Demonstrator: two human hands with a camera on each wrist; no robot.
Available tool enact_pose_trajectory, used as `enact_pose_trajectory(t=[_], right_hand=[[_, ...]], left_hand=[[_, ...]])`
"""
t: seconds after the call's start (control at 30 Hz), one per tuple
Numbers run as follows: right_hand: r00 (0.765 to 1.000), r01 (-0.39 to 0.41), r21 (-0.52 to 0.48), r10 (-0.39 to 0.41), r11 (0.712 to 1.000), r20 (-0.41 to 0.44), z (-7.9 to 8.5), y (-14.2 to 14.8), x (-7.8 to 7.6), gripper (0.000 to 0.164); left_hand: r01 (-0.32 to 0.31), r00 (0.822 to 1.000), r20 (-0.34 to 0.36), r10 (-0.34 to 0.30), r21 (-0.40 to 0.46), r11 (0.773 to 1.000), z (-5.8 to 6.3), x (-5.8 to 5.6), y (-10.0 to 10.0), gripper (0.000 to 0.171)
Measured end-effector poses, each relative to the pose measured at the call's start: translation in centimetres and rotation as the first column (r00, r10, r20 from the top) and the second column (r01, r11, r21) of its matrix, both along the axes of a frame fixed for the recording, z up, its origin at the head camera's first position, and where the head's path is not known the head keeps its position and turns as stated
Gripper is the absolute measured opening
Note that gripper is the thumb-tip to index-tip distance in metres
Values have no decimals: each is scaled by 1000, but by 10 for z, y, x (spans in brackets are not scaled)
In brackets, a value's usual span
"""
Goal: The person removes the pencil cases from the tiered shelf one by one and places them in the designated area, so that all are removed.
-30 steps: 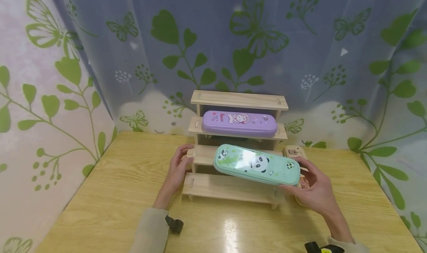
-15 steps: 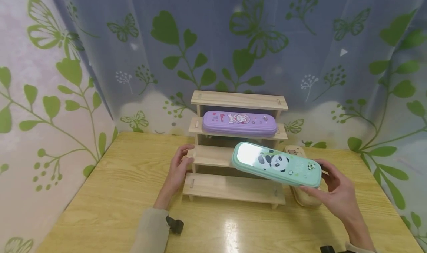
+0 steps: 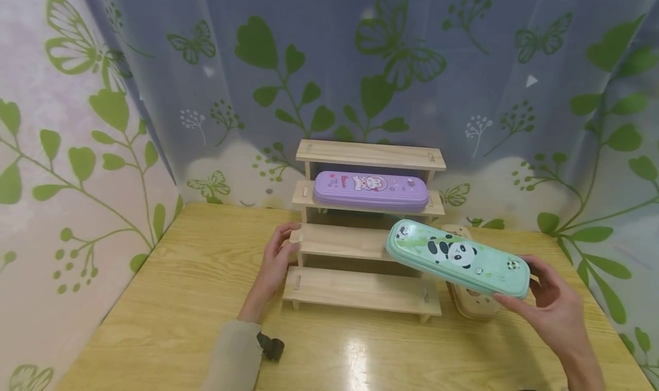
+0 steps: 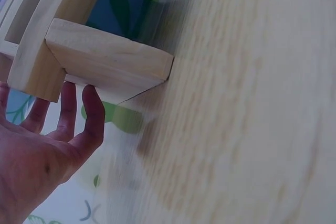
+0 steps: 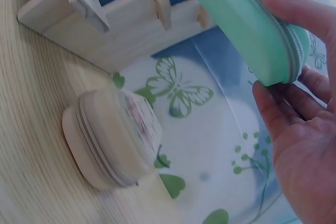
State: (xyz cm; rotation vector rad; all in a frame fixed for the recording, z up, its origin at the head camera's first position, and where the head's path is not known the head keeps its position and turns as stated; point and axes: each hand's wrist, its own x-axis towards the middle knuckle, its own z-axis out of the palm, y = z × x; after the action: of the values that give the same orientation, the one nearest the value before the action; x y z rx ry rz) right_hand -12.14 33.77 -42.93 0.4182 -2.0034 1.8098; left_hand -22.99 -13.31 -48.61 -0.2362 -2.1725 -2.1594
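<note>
A mint-green zippered pencil case (image 3: 437,265) with panda pictures is held up in front of the shelf's right side. My right hand (image 3: 558,311) grips its right end, thumb on the near side and fingers behind. The case tilts, its left end higher. My left hand (image 3: 273,265) holds the left end of a stepped wooden shelf (image 3: 360,291) at the second step from the bottom. In the left wrist view bent fingertips (image 4: 92,95) reach the wood. A purple pencil case (image 3: 370,190) lies on the step below the top one.
A beige zippered case (image 3: 476,305) lies on the wooden table (image 3: 206,288) right of the shelf, partly hidden under the mint one. Its rounded end also shows in the right wrist view. A leaf-and-butterfly curtain (image 3: 329,64) hangs close behind and at both sides.
My right hand has carried the mint pencil case to the right, away from in front of the second step, uncovering more of it. My left hand has stayed on the shelf.
</note>
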Motion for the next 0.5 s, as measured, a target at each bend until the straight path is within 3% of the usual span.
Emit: enact_pose_trajectory(t=[0.33,0.5], right_hand=[[996,93,-48,-92,995,19,-1,23,15,76],[983,172,-55,-168,984,69,-5,33,22,76]], left_hand=[[-3,1000,11,3,2,1000,2,0,2,40],[-11,1000,13,11,-4,1000,3,1,2,40]])
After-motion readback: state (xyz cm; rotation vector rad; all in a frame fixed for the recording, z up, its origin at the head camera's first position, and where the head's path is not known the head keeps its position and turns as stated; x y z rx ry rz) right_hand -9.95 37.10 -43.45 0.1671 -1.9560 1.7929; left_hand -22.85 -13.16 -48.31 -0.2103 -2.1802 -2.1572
